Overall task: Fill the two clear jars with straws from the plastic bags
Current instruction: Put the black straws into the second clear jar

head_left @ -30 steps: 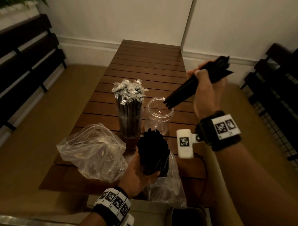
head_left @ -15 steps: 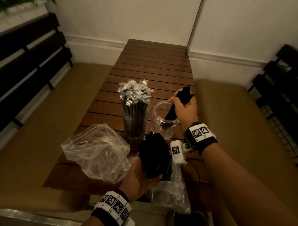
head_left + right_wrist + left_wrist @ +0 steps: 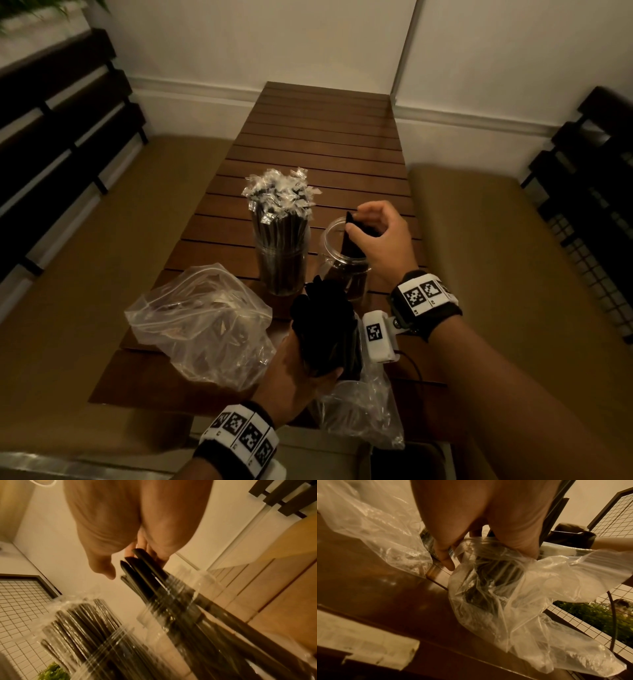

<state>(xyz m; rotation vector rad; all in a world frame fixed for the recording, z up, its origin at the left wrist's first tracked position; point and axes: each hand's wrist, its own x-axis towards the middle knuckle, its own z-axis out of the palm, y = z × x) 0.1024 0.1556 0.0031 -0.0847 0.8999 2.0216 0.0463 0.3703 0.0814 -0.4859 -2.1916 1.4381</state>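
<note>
Two clear jars stand mid-table. The left jar (image 3: 283, 263) (image 3: 82, 635) is packed with wrapped dark straws. The right jar (image 3: 345, 270) (image 3: 180, 601) holds a few black straws (image 3: 352, 246) (image 3: 144, 574) leaning inside it. My right hand (image 3: 364, 228) (image 3: 130, 561) hovers over that jar's mouth, its fingers resting behind the straw tops and the thumb a little apart from them. Nearer me, my left hand (image 3: 308, 371) (image 3: 488, 553) grips a thick bundle of black straws (image 3: 325, 329) standing out of a plastic bag (image 3: 363, 414) (image 3: 513, 595).
A second, crumpled plastic bag (image 3: 202, 325) (image 3: 368, 520) lies at the left on the slatted wooden table (image 3: 318, 137). Cushioned benches flank the table, with dark slatted backs on both sides. A wire-grid panel stands at the far right.
My right hand came down from high on the right with a handful of black straws, set them into the right jar and loosened its grip. The left hand kept hold of its bundle.
</note>
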